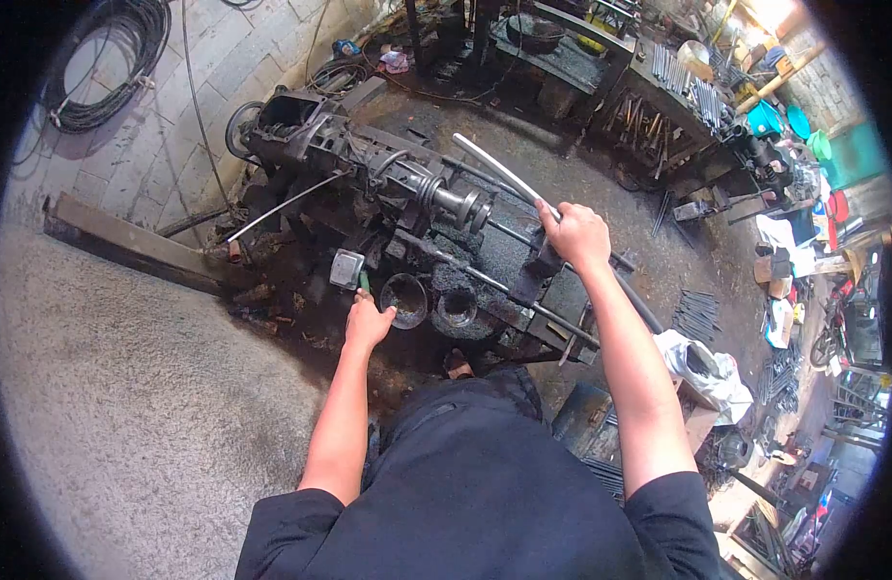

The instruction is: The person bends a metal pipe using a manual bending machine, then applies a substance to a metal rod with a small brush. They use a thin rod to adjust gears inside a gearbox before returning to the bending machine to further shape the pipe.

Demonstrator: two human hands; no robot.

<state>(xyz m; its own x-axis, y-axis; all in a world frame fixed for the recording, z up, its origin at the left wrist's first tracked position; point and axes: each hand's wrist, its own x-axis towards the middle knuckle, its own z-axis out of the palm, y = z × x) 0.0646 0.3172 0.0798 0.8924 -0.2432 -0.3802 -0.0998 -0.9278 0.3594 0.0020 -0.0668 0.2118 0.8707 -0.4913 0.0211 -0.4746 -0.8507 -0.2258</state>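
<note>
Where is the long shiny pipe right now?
In the head view, the long shiny pipe slants up-left from the right hand, which grips its lower end, just above the dark greasy machine.

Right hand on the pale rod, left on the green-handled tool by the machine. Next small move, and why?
Probably lower the rod into line with the spindle: the right hand grips its near end, and it slants above the machine, apparently unseated. The left hand holds the green-handled tool by the cup, clear of that path.
</note>
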